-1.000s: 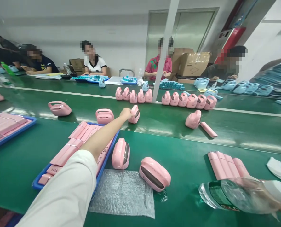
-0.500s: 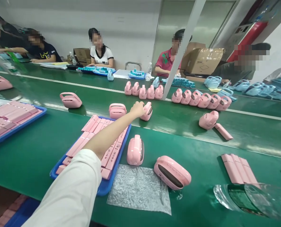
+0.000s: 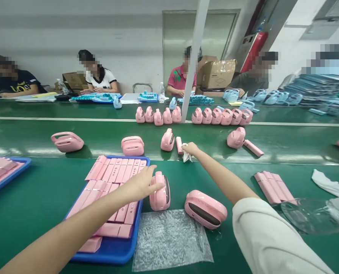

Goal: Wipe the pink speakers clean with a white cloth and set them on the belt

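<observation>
My left hand is open, fingers spread at the handle of a pink speaker-like case standing beside the blue tray; I cannot tell whether they touch. My right hand is reached forward, its fingers closed on a crumpled white cloth. Just left of those fingers lies a narrow pink panel, next to an upright pink case with a dark front. Nearer to me, another pink case lies tilted by a sheet of bubble wrap.
A blue tray holds rows of pink panels. Several pink cases line the far strip beside a white post. Three pink panels and a clear plastic object lie at right. Co-workers sit opposite with blue parts.
My left hand has let go of the far pink case and drawn back to the nearer one. My right hand has come into view with the cloth. A pink panel now shows beside the far case.
</observation>
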A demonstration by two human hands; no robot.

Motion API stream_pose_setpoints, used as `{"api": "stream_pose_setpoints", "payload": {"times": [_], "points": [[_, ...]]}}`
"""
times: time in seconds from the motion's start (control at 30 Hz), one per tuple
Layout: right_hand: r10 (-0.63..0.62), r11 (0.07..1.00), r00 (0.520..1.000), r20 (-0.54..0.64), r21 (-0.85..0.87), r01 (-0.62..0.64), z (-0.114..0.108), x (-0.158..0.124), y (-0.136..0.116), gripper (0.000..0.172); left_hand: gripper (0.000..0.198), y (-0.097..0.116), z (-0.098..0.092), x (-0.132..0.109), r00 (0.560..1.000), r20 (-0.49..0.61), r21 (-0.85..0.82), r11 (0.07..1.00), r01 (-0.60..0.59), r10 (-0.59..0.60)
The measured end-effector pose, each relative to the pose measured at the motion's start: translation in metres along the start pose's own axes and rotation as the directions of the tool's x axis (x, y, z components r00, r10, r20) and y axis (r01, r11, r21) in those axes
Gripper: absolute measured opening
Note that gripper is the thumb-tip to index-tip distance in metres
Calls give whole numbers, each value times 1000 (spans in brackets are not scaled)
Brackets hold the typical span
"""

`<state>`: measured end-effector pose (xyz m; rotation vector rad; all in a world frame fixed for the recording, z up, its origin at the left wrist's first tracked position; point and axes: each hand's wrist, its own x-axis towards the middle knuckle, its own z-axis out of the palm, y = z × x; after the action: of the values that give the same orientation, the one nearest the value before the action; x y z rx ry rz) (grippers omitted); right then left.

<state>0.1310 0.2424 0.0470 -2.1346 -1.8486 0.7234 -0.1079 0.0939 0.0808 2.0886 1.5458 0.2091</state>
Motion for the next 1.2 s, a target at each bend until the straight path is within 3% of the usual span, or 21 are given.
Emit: {"api": "stream_pose_setpoints", "payload": {"times": [0.1, 0.23, 0.27, 0.33, 0.37, 0.47, 0.53, 0.6, 0.77, 0.97, 1.07, 1.2], "points": [[-78, 994, 996, 51, 87, 73, -13, -17, 1, 25, 70, 6, 13, -12, 996, -1, -104, 990, 90, -91], [-232, 957, 961, 147, 210, 199, -44, -93, 26, 22, 63, 8, 24, 0, 995, 23, -313, 944, 102, -100], [-283, 945, 933, 221, 232, 232, -50, -118, 35, 23, 62, 10, 27, 4, 994, 49, -386, 916, 109, -98], [-417, 909, 806, 420, 216, 357, -53, -168, 50, 27, 61, 15, 31, 10, 990, 96, -498, 857, 135, -100], [-422, 907, 794, 439, 190, 377, -51, -188, 56, 31, 60, 20, 34, 13, 990, 103, -528, 839, 134, -94], [-270, 954, 919, 288, -47, 295, -36, -221, 66, 47, 56, 35, 42, 22, 997, 68, -540, 839, 65, -34], [-154, 964, 977, 150, -195, 182, -31, -220, 70, 44, 53, 48, 49, 31, 999, 40, -522, 853, 23, -2], [-78, 962, 997, 30, -262, 83, -36, -210, 75, 38, 53, 63, 56, 43, 999, 22, -515, 857, -10, 25], [107, 946, 973, -205, -280, -163, -65, -175, 92, 33, 56, 117, 75, 86, 996, -33, -507, 857, -91, 86], [246, 904, 929, -276, -281, -323, -76, -135, 103, 30, 43, 174, 99, 131, 991, -49, -479, 868, -129, 121], [300, 885, 915, -270, -279, -372, -82, -124, 108, 31, 39, 186, 109, 142, 988, -35, -452, 879, -153, 154], [271, 889, 921, -280, -295, -351, -85, -126, 108, 35, 58, 185, 110, 141, 987, 22, -379, 914, -142, 162]]}}
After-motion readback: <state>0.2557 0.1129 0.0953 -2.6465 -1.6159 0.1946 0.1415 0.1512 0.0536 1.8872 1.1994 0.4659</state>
